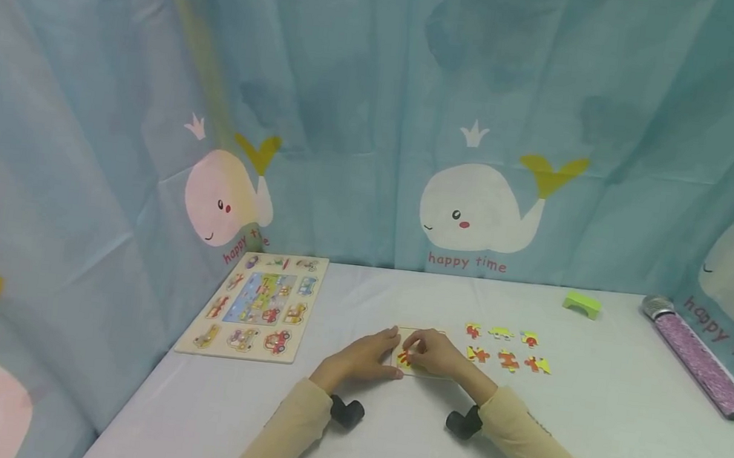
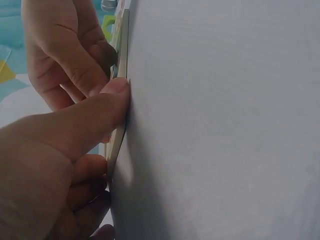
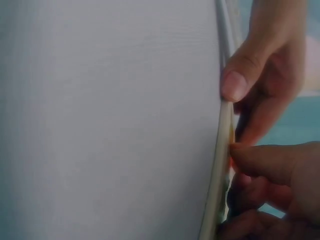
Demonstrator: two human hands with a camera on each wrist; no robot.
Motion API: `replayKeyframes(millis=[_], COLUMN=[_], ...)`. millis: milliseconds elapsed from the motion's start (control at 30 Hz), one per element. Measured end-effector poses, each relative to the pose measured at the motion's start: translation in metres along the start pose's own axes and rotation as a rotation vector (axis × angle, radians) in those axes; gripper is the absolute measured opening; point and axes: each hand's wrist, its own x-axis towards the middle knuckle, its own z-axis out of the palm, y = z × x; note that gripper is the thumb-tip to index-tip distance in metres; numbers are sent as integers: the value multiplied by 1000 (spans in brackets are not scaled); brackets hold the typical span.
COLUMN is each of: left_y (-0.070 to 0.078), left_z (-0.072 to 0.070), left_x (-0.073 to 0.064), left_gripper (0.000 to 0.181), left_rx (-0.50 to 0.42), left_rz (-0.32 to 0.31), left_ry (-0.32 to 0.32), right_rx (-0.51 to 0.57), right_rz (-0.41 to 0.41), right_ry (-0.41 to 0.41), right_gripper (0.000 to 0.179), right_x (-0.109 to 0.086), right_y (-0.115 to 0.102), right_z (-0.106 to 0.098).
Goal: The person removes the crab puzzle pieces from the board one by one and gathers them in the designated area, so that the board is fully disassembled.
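A small wooden puzzle board lies flat on the table between the two hands. My left hand grips its left side, the thumb at the near edge and the fingers toward the far corner. My right hand reaches over the board with thumb and fingertips together, pinching a yellow-and-red puzzle piece at its left part. From the right wrist, a sliver of orange shows by the right thumb tip. Fingers hide most of the board's surface. To the right, several loose jigsaw pieces lie in two rows.
A larger wooden vehicle puzzle lies at the left of the white table. Toward the back right stands a green arch block. Along the right side lies a pink glittery microphone. A blue whale-print curtain hangs behind the table.
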Motion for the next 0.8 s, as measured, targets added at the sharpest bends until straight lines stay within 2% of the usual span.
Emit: replayKeyframes(millis=[133,367,633,800], left_y=[0,2,5,4], left_z=[0,-1,-2,-2], left_x=[-1,-3,-5,-4], left_gripper=[76,76,75,76], left_rx=[6,21,23,40], left_rz=[5,10,20,19], left_ry=[1,9,12,15], right_rx=[-9,-22,-26,-21], right_rz=[12,-26,5,-36], right_ry=[9,14,6,8], right_gripper=[14,12,11,14], right_x=[0,-3,-3,-2], right_y=[-1,-1,-1,0], right_z=[2,3,4,2])
